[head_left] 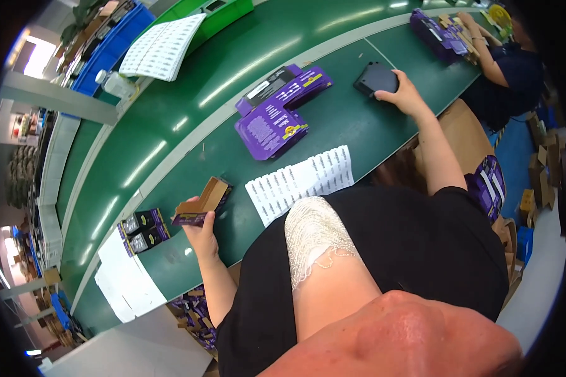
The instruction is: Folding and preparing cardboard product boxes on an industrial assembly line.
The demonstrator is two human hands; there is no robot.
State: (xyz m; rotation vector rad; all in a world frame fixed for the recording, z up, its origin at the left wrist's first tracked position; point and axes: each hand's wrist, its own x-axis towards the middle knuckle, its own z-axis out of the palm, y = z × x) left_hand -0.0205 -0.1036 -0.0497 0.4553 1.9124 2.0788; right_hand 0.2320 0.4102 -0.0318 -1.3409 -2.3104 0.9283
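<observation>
My left hand (202,239) is closed around a small open carton (212,193), purple outside and bare brown cardboard inside. Farther off to the right, my right hand (410,95) grips a dark, flat, box-shaped object (375,78) by its near right corner, thumb on top; its exact kind is unclear. Between the hands lie flattened purple cartons (263,131) in a stack. Nearer to me a white sheet of printed labels (302,183) rests on the green table (352,135). Left of my left hand stand small purple-and-black boxes (146,241) with silvery tops.
White papers (131,276) lie at the table's left end. Beyond the table runs a green conveyor belt (163,135). Past it are label sheets (163,47), a clear bottle (116,85), a green bin (233,12) and a blue bin (110,53). A co-worker's arm (492,60) reaches over purple cartons (437,38).
</observation>
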